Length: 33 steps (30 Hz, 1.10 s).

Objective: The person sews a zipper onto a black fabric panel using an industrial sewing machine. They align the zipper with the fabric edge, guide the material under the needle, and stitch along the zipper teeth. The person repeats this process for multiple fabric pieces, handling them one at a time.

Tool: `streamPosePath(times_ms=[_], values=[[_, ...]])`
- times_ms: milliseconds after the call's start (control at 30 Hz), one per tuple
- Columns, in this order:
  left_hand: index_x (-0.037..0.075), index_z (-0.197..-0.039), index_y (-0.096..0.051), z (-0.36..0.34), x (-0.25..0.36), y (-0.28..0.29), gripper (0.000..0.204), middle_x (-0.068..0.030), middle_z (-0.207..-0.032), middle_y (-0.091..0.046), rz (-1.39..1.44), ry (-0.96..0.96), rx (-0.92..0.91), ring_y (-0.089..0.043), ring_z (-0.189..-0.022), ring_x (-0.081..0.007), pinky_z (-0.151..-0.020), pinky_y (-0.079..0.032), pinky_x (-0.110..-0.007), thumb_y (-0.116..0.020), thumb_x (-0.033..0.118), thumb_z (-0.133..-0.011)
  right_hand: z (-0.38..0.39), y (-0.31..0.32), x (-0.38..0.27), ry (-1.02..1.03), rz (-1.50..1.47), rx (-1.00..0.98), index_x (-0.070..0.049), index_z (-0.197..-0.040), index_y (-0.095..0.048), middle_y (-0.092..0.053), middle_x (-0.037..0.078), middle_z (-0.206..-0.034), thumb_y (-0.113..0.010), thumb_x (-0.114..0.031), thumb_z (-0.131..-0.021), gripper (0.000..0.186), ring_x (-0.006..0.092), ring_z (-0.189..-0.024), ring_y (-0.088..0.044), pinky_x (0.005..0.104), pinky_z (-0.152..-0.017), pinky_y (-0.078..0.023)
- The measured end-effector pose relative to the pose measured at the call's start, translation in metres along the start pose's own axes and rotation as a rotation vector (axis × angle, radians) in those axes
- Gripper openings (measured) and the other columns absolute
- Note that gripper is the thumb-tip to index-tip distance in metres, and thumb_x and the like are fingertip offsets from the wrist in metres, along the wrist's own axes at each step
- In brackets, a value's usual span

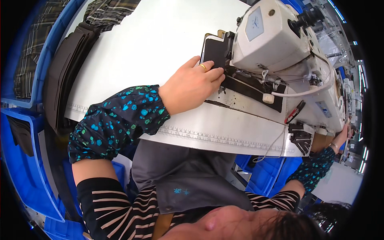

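Note:
My left hand (pixel 196 84), with a gold ring, lies with fingers apart on a dark fabric piece (pixel 214 50) beside the needle area of the white sewing machine (pixel 264 34). A dark strip (pixel 272 100) runs under the machine head. My right hand (pixel 340 138) reaches to the machine's far right end, small and partly hidden, so I cannot make out its fingers clearly. Red-handled thread snips (pixel 292 116) lie on the machine bed, near some dark trimmings (pixel 300 140) at the table's front right.
Stacked dark fabric pieces (pixel 68 72) and plaid pieces (pixel 104 14) lie along the left of the white table (pixel 144 48). Blue bins (pixel 30 176) with fabric stand at the left, and more blue bins (pixel 264 180) sit below the front edge. A loose cord (pixel 266 156) hangs over that edge.

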<state>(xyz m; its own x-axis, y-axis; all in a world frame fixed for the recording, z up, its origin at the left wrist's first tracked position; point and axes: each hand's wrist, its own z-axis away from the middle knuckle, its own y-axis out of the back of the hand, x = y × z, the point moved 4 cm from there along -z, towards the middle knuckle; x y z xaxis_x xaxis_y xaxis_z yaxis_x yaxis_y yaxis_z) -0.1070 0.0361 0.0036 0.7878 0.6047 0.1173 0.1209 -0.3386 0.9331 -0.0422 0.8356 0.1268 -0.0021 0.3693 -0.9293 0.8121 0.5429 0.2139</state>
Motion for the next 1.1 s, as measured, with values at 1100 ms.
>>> streamPosePath(times_ms=[1100], values=[[0.006,-0.130,-0.073,-0.006,0.000,-0.009,0.040,-0.0033,-0.137,-0.067,0.041,-0.058,0.018,-0.060,-0.128,-0.0231,-0.113,-0.045,-0.044,-0.065,0.014,-0.092,0.111,0.005,0.024,0.175,0.042,0.025,0.002,-0.144,-0.057,-0.064,0.017,-0.140,-0.049,-0.025,-0.108,0.046,0.0328,-0.123,-0.066,0.0476,-0.103,-0.057]])
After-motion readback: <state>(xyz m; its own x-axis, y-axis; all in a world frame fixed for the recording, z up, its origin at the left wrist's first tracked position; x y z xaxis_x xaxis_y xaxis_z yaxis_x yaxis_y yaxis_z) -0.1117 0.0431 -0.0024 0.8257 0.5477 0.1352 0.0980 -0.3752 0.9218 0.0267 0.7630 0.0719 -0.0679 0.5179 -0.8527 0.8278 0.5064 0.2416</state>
